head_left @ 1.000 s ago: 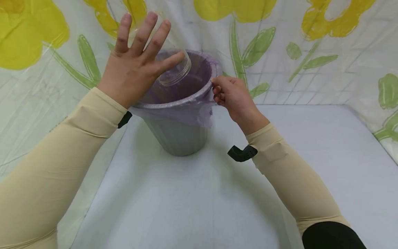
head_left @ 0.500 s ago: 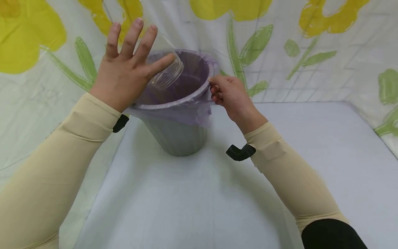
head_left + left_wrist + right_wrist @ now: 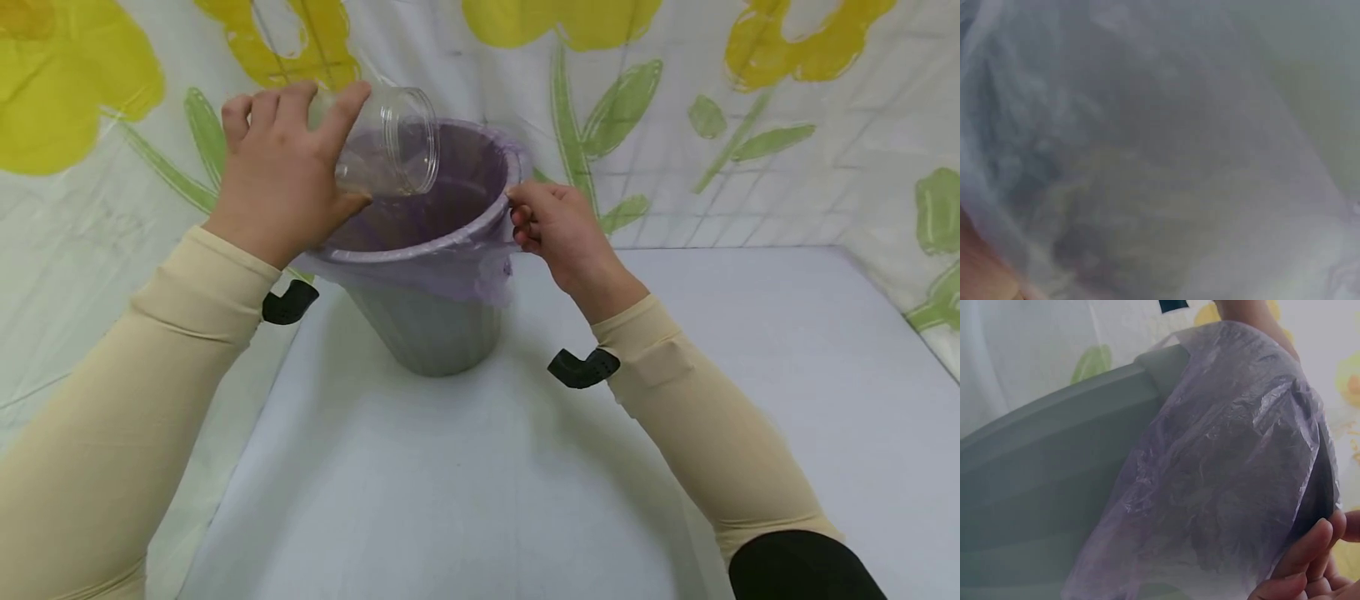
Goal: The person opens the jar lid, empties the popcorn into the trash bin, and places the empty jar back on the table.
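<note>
My left hand point(image 3: 288, 171) grips a clear plastic jar point(image 3: 386, 142), which lies on its side over the mouth of a grey trash bin point(image 3: 435, 333). The jar's threaded opening faces right, and no lid shows on it. A thin purple trash bag point(image 3: 450, 275) lines the bin and folds down over its rim. At the right side of that rim, my right hand point(image 3: 566, 237) pinches the bag's edge between thumb and finger. In the right wrist view the bag point(image 3: 1210, 456) hangs loosely over the ribbed bin wall point(image 3: 1041, 481). The left wrist view is blurred, filled by bag film point(image 3: 1166, 137).
The bin stands on a white table point(image 3: 450, 483), close to its back edge. Behind and to the left hangs a white curtain point(image 3: 750, 150) printed with yellow flowers. A black wrist mount point(image 3: 583, 368) sticks out from the right sleeve, and another point(image 3: 291, 302) from the left.
My left hand has gone from spread fingers to curled ones around the jar. The jar has turned from tilted down into the bin to nearly level. The right hand stays at the rim.
</note>
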`<state>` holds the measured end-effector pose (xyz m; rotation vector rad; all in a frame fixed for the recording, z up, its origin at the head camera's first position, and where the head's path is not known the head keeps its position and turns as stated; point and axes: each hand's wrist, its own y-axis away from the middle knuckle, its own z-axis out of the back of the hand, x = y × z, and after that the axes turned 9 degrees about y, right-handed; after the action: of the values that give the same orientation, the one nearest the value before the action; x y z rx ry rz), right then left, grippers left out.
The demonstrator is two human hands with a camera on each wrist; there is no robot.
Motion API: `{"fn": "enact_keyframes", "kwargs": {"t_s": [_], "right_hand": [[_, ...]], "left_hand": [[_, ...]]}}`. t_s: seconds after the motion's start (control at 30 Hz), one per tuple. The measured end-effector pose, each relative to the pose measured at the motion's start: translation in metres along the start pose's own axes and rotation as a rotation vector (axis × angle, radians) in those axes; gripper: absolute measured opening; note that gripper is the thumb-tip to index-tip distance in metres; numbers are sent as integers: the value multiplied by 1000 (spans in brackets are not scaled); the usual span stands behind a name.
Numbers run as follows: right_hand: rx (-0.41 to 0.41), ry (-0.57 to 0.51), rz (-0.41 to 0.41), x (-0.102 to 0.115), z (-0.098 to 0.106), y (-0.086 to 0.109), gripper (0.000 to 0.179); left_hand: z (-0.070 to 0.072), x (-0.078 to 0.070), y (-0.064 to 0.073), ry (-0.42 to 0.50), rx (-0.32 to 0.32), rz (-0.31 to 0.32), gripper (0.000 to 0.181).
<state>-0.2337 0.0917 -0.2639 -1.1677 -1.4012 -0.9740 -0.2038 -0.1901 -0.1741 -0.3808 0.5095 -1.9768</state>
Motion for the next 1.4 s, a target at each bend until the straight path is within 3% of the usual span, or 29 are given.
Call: {"fn": "enact_keyframes", "kwargs": {"t_s": [0.13, 0.27, 0.43, 0.53, 0.83, 1.4], "right_hand": [[3, -1, -4, 0, 0, 0, 30], [0, -2, -9, 0, 1, -1, 30], [1, 3, -3, 0, 3, 0, 31], [-2, 0, -2, 1, 5, 0, 32], [0, -5, 2, 2, 6, 2, 33], [-10, -9, 10, 1, 8, 3, 35]], "left_hand": [[0, -1, -4, 43, 60, 95, 105], [0, -2, -7, 152, 129, 217, 114], [1, -5, -7, 442, 220, 447, 125], [-1, -7, -8, 594, 245, 522, 126], [-6, -11, -11, 778, 250, 587, 120], [-7, -13, -15, 813, 212, 597, 117]]}}
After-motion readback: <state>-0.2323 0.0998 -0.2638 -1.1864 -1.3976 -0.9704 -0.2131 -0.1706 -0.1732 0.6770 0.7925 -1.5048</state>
